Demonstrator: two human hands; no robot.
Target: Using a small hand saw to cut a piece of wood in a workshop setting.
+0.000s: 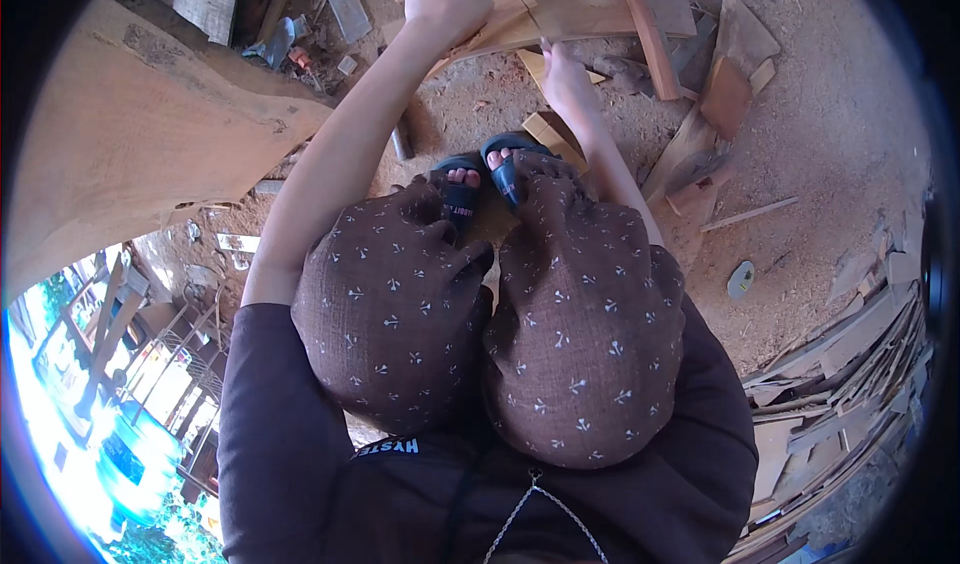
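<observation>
My left hand is closed at the top of the view, against the end of a light wooden piece. Its fingertips are hidden behind the back of the hand. That piece lies along a longer curved plank on the ground. My right hand is closed just in front of the plank. A thin dark line runs from its fingers across the wood; whether it is a blade or another slim tool is too small to tell. A small pale offcut lies beside the right hand.
A reddish wooden strip crosses the plank's right part. A large wooden slab rises at the left. Offcuts lie on the dusty ground to the right, near a pile of thin boards. My sandalled feet are close to a wooden block.
</observation>
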